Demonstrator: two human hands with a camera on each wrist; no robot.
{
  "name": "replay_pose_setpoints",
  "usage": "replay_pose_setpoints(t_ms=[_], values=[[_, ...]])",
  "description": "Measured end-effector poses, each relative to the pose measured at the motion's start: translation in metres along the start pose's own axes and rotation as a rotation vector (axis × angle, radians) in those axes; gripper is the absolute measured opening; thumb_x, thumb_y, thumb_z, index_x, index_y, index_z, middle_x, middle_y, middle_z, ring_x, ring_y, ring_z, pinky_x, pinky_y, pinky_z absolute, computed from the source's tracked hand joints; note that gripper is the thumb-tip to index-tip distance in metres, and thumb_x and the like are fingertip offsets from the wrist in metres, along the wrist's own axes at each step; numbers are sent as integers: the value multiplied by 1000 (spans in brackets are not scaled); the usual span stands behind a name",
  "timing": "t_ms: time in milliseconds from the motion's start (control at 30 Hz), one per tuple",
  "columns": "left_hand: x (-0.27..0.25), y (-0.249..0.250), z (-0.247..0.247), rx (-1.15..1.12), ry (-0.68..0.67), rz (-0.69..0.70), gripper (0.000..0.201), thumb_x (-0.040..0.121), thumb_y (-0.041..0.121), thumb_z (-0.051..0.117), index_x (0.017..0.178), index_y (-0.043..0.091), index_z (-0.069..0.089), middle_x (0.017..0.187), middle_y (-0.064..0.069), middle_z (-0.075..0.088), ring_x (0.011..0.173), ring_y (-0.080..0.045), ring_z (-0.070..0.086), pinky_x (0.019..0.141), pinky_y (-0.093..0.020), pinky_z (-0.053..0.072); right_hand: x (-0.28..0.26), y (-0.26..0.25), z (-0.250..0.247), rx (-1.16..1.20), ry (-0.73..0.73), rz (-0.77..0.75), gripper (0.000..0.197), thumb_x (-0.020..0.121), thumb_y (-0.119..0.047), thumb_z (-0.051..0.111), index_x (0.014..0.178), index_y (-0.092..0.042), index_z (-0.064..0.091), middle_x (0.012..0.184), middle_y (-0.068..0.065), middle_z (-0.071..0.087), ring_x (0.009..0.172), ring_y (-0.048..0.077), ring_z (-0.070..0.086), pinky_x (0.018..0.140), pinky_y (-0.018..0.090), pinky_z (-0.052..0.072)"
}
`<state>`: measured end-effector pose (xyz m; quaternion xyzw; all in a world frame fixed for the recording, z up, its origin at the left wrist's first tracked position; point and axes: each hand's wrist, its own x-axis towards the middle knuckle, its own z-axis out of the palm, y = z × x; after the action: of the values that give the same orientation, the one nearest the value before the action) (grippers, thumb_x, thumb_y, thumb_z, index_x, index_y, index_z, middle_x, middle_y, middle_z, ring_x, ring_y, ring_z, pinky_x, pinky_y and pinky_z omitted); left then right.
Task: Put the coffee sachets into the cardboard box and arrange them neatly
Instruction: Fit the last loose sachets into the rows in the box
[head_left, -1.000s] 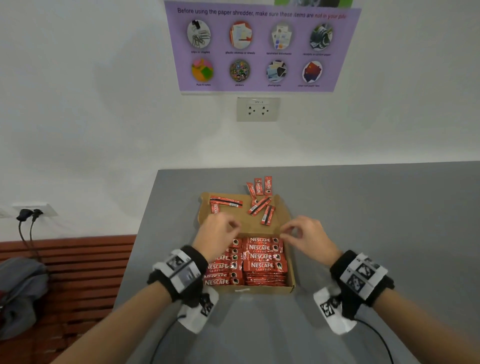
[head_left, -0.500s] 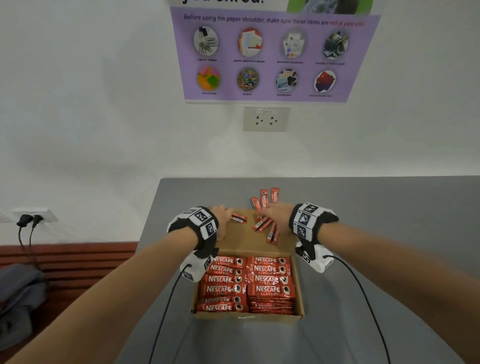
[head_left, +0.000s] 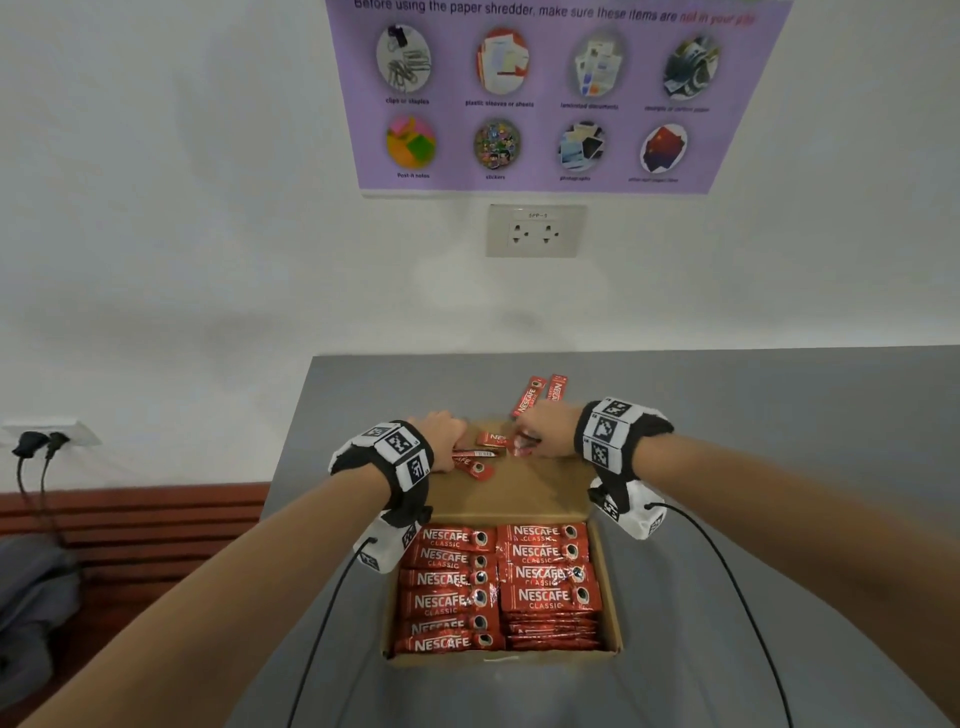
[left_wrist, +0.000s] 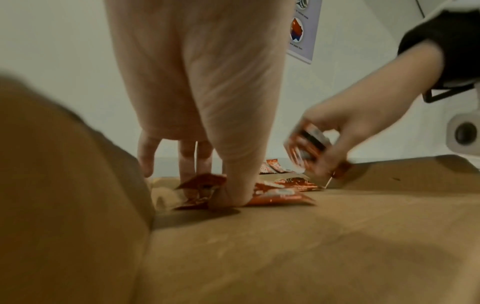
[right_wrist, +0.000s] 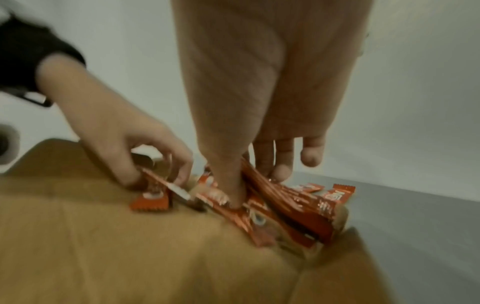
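An open cardboard box (head_left: 614, 613) sits on the grey table, holding two neat columns of red Nescafe sachets (head_left: 498, 587). Its lid flap (head_left: 519, 496) lies flat on the far side. Loose sachets (head_left: 478, 465) lie on that flap between my hands. My left hand (head_left: 441, 441) pinches a few of them (left_wrist: 205, 185) between thumb and fingers. My right hand (head_left: 540, 436) grips a bunch of sachets (right_wrist: 283, 203), thumb on top. Two more sachets (head_left: 531, 397) lie on the table past the flap.
The grey table (head_left: 753, 415) runs to the white wall, with its left edge (head_left: 291, 457) close to the box. A wall socket (head_left: 535, 231) and a purple poster (head_left: 545, 98) hang above. Wrist cables (head_left: 322, 623) trail beside the box. A wooden bench (head_left: 130, 514) stands lower left.
Both hands left the packed part of the box and reached out over the lid flap. They have closed on the loose sachets there and bunched them together.
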<state>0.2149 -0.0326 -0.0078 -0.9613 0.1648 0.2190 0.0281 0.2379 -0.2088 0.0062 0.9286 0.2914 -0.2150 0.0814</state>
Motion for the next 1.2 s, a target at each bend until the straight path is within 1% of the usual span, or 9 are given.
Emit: replay_pose_setpoints(t_ms=[300,433,533,633,733,833,933,1100,1200], values=[[3,3,9,112,33,25,51,92,19,49,139,10,31,141,-11,38,129,-28,37,103,-45,34,7,35,-62,196,126,365,33,98,-15,35,108,6,58,108,20,59,94,35,58,75,31,43],[0,4,8,110,49,15,50,93,16,48,139,10,32,141,-12,39,130,-30,36,103,-46,34,33,48,-48,52,-37,454,39,90,-43,56,116,-14,59,114,8,64,98,26,64,86,30,52],[1,4,11,112,42,18,49,93,16,46,140,9,31,143,-12,37,130,-30,34,105,-46,32,49,47,-40,48,-170,519,50,88,-52,55,133,-35,45,135,-1,49,122,25,50,100,32,40],[2,4,9,76,42,21,49,93,16,46,140,9,32,143,-13,37,131,-30,33,106,-46,30,87,62,-17,65,-310,467,46,82,-59,59,124,-42,49,116,-13,52,114,20,53,100,36,43],[3,2,7,28,35,17,47,93,19,47,137,9,36,141,-13,39,130,-30,35,104,-46,32,101,62,-6,41,-315,355,54,83,-47,64,128,-19,53,117,-5,54,107,22,53,90,31,47],[2,0,5,-23,26,30,47,93,22,47,138,10,36,139,-13,41,129,-30,37,104,-46,33,54,23,-46,106,-330,353,80,73,-51,71,140,-21,38,146,1,37,129,27,42,105,37,38],[2,-1,4,-55,25,23,42,95,22,44,134,9,38,136,-14,44,126,-30,41,104,-46,34,52,18,-43,88,-308,415,79,80,-41,68,144,-16,31,142,8,42,126,31,45,102,37,41],[-1,-3,-1,-181,29,28,28,96,19,41,120,4,42,122,-18,54,111,-33,52,92,-41,40,54,5,-35,301,117,442,25,87,-22,47,104,-8,58,107,13,63,97,32,61,76,33,47],[-3,-3,-8,-296,50,61,21,95,9,36,115,3,36,101,-18,59,89,-34,58,74,-38,41,42,2,-36,333,156,420,18,86,-25,48,77,-10,54,85,9,59,78,27,56,66,28,42]])
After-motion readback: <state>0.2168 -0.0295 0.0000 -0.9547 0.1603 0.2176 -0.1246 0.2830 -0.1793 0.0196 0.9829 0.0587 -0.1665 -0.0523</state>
